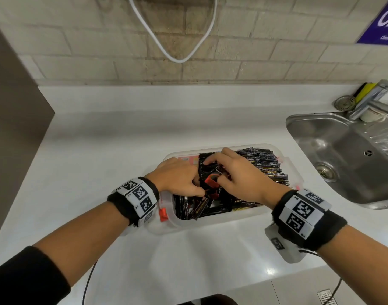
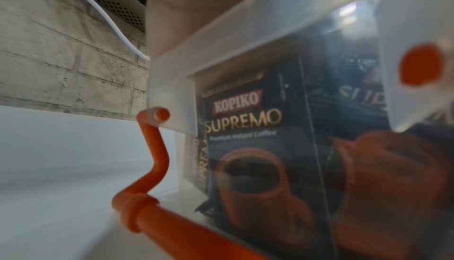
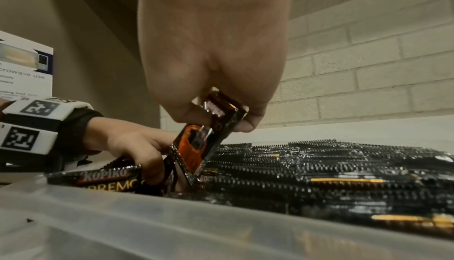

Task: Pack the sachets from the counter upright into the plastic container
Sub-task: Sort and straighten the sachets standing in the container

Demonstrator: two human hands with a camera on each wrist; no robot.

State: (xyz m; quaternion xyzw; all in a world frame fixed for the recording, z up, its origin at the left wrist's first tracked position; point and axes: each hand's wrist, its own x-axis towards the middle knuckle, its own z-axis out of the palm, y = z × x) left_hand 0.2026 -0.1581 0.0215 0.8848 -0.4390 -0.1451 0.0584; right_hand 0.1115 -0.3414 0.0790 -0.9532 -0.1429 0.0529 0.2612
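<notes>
Right now the right hand (image 3: 216,81) pinches one sachet (image 3: 196,143) tilted, long axis angled down toward the gap in the container (image 1: 213,219), where the left hand (image 1: 177,179), fingers curled, holds loose sachets aside.

We see black sachets (image 1: 260,164) with gold lettering and a red-orange cup printed on them, packed in a clear, frosted plastic container (image 1: 213,219) with orange clips (image 1: 163,214). The desk (image 1: 100,133) is plain white, the wall (image 1: 265,40) pale grey brick with a white cable (image 1: 153,34) looping across it. Our wristbands (image 1: 135,198) are black with white panels carrying black square codes. The sink (image 1: 343,155) is silver steel, the sponge (image 1: 365,90) yellow.
</notes>
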